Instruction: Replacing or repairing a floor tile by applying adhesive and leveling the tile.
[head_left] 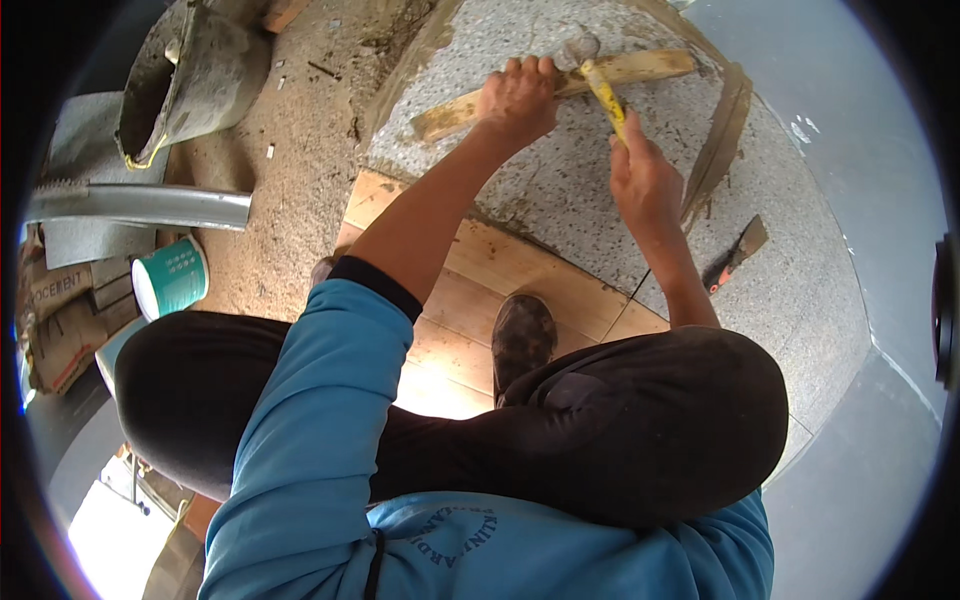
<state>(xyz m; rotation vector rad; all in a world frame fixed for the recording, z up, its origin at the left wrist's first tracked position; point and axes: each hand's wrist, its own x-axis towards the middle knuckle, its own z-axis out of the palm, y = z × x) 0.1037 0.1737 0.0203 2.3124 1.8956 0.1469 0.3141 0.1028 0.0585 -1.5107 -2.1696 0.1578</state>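
Observation:
A narrow wooden batten (640, 66) lies slantwise across a speckled terrazzo tile (560, 190). My left hand (519, 102) is closed over the batten near its middle, fingers wrapped on the far edge. In my right hand (645, 183) is a hammer (604, 93) with a yellow handle. Its greyish head is at the batten, just right of my left hand; whether it touches the wood I cannot tell. To the right of my right forearm, a scraper (737, 252) with a red and black handle rests on the speckled floor.
Wooden planks (470, 262) lie under my boot (524, 335). On the left are a mortar-stained bucket (195, 85), a metal channel (170, 205), a green and white tub (172, 277) and paper sacks (68, 330). A grey wall (850, 130) rises on the right.

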